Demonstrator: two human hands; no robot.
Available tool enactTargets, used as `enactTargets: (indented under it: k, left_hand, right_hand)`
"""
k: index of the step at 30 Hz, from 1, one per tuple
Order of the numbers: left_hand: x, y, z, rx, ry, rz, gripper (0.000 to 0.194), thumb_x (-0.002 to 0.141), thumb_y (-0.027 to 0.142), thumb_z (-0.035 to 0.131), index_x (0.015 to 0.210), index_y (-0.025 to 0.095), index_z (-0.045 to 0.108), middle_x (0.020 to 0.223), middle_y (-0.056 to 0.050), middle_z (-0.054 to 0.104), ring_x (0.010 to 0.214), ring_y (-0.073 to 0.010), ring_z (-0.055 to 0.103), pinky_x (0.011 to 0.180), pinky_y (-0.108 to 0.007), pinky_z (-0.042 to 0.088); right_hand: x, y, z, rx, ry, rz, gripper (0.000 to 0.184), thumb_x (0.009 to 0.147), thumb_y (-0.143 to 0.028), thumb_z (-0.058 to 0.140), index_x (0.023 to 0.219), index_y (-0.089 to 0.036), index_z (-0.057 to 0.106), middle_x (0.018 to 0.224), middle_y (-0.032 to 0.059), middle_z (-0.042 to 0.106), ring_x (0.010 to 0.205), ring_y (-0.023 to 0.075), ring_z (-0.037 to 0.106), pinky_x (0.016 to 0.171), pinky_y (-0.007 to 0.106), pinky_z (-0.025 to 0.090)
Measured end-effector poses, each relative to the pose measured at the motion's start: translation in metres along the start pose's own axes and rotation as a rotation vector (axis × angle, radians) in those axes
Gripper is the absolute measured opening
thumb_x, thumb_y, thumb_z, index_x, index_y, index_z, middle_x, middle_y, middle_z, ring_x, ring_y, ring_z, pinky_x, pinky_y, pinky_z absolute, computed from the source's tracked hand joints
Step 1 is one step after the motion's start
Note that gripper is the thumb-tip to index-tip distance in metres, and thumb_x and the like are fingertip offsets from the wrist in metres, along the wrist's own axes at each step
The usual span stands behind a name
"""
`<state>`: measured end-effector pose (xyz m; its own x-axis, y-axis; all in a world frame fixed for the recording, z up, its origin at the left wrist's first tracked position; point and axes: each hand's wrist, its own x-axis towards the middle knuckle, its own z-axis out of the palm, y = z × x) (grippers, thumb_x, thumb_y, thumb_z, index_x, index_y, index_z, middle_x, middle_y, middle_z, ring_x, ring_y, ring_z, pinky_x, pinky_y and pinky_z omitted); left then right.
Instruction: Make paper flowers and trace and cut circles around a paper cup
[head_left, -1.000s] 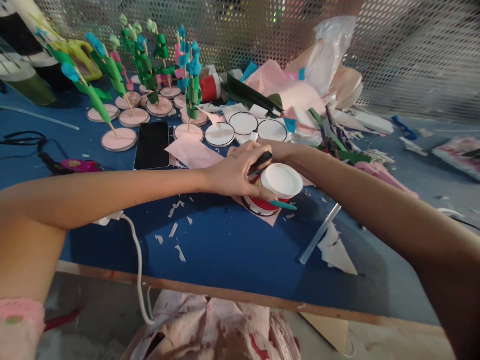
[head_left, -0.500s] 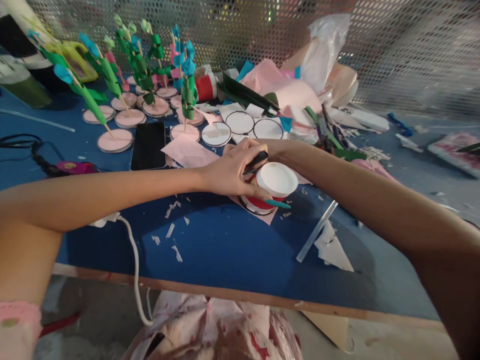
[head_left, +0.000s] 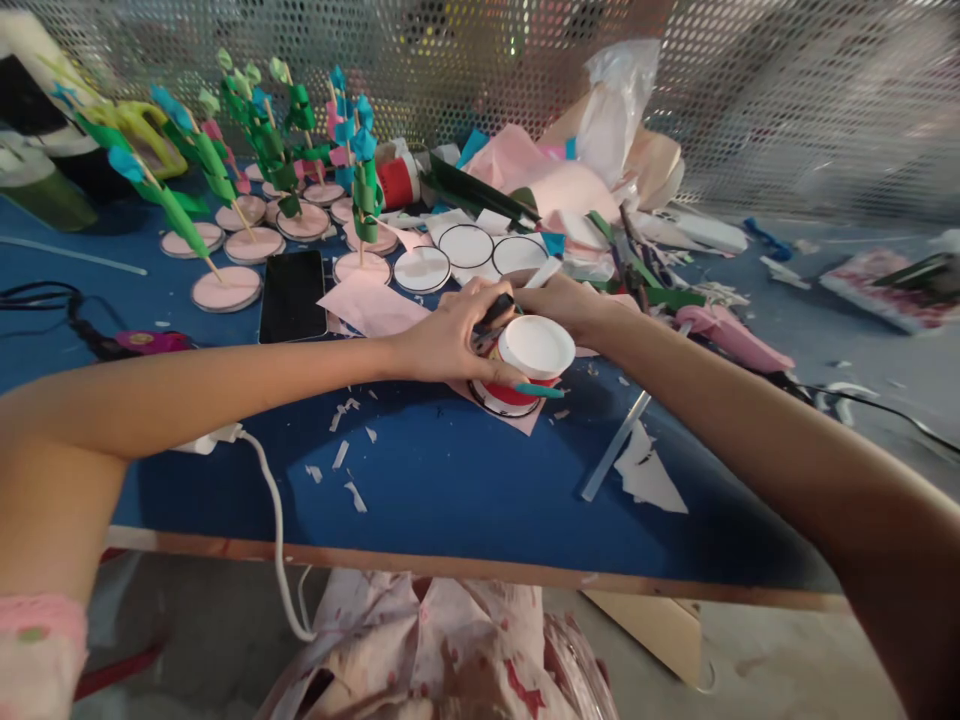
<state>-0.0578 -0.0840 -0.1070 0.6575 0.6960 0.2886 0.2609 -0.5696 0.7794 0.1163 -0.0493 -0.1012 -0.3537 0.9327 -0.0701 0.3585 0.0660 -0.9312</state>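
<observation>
My left hand (head_left: 457,335) is closed round the side of a small red tub with a white top (head_left: 537,346). A black pen cap (head_left: 496,309) sticks out between its fingers, and a long teal nail shows on the thumb. The tub stands on a piece of pink paper (head_left: 529,420), with a dark curved line around its base. Behind the tub, my right hand (head_left: 562,298) is closed on a white pen (head_left: 544,272); its tip and most of the fingers are hidden. Nearby lie white discs with black outlines (head_left: 421,269).
Pink discs (head_left: 226,287) carry sticks wrapped in green and blue paper (head_left: 366,185). A phone (head_left: 293,297) lies left of my hands. Crumpled pink paper (head_left: 544,185) piles up behind. A glue stick (head_left: 616,445), a pink glue gun (head_left: 739,340) and paper scraps (head_left: 651,472) lie right.
My right hand has moved slightly right from behind my left wrist, and the white pen in it now shows. The left hand keeps its hold on the tub. The view has shifted somewhat.
</observation>
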Motion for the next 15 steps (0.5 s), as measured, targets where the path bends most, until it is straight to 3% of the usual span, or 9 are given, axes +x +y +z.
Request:
enactTargets:
  k: [3,5,8,11,15]
  left_hand:
    - [0.003,0.001,-0.003,-0.173,0.063,0.000,0.067,0.049,0.064,0.077,0.075,0.022,0.032,0.080,0.000,0.037,0.084,-0.0192,0.044,0.078,-0.035,0.039]
    - [0.007,0.002,-0.010,-0.220,0.191,-0.010,0.066,0.052,0.065,0.076,0.074,0.022,0.030,0.079,0.000,0.032,0.082,-0.0180,0.043,0.075,-0.035,0.039]
    - [0.013,0.000,-0.023,-0.206,0.398,0.028,0.064,0.056,0.065,0.074,0.074,0.023,0.029,0.079,0.001,0.027,0.081,-0.0165,0.042,0.074,-0.035,0.037]
    - [0.015,-0.007,-0.031,-0.196,0.514,0.115,0.064,0.059,0.068,0.070,0.071,0.022,0.027,0.075,0.002,0.026,0.073,-0.0130,0.038,0.073,-0.034,0.037]
    - [0.015,-0.020,-0.034,-0.174,0.608,0.077,0.064,0.059,0.071,0.068,0.069,0.022,0.027,0.072,0.003,0.027,0.069,-0.0124,0.038,0.071,-0.034,0.038]
  right_hand:
    - [-0.022,-0.003,-0.011,0.012,0.199,-0.041,0.032,0.074,-0.035,0.067,0.057,-0.021,0.043,0.042,-0.0061,0.041,0.035,0.0064,0.032,0.035,0.022,0.024]
    - [-0.039,-0.006,-0.019,-0.097,0.289,-0.118,0.025,0.073,-0.039,0.068,0.065,-0.021,0.053,0.050,-0.0026,0.050,0.040,0.0094,0.040,0.039,0.025,0.031]
    - [-0.065,-0.007,-0.022,-0.435,0.280,-0.281,0.022,0.080,-0.040,0.060,0.071,-0.021,0.056,0.069,0.0056,0.061,0.063,0.0187,0.056,0.057,0.031,0.042]
    - [-0.085,-0.003,-0.014,-0.746,0.289,-0.251,0.024,0.083,-0.042,0.054,0.071,-0.022,0.050,0.073,0.0077,0.060,0.073,0.0246,0.057,0.066,0.036,0.041]
    - [-0.094,0.007,-0.001,-0.719,0.262,-0.161,0.045,0.066,-0.057,0.070,0.077,-0.024,0.042,0.076,0.0046,0.056,0.069,0.0232,0.054,0.060,0.033,0.040]
